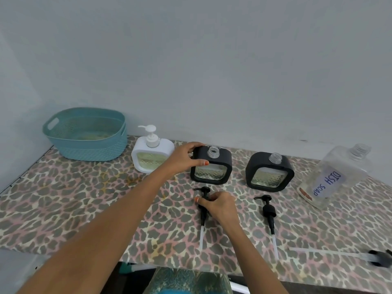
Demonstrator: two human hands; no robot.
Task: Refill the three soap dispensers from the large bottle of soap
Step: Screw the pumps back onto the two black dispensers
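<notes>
Head view: a table (63, 198) covered in a leopard-print sheet stands against a pale wall. At its back left corner sits a teal woven plastic basket (89, 141). Along the back edge, three square soap dispensers stand in a row. The white dispenser (148, 158) is nearest the basket, with its white pump screwed on and yellowish liquid showing in its window. The middle black dispenser (224, 158) and the right black dispenser (269, 172) both show bare threaded necks.

The left hand (182, 158) grips the upper left corner of the middle black dispenser, fingers curled over the top and thumb pressed on the front face. In front of that dispenser a black pump (203, 215) lies flat on the table, tube pointing toward the front edge. The right hand (218, 203) rests over it with fingers curled around its collar and the thumb against the stem. A second black pump (269, 211) lies the same way in front of the right black dispenser, untouched.

The large clear bottle marked "DISH SOAP" (335, 177) stands near the back right corner, its neck uncapped. A long-tubed pump (379, 256) lies near the front right corner.
</notes>
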